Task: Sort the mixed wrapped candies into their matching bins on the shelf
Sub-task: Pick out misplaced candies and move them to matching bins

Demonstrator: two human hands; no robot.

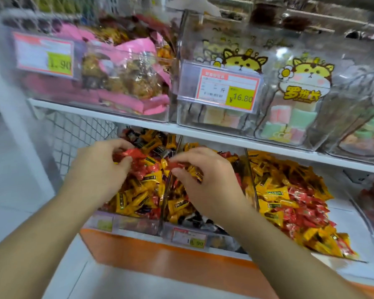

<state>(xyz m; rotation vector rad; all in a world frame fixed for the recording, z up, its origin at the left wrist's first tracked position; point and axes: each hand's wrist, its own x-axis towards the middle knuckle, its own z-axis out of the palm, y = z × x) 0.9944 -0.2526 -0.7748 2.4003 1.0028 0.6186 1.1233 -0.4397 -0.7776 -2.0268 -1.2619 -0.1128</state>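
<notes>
Your left hand (99,167) pinches a red wrapped candy (136,155) over the left bin (125,221), mid-frame; your right hand (205,180) pinches another red candy (177,165). They look light, crinkly, slippery — take them by the body, not the twisted ends.

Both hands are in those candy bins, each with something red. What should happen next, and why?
Probably lift the left hand, whose grip holds several red wrapped candies, out of the leftmost clear bin, where yellow wrappers dominate. The right hand pinches one red candy too. Which bin is meant for red I cannot tell; all three look mixed.
</notes>
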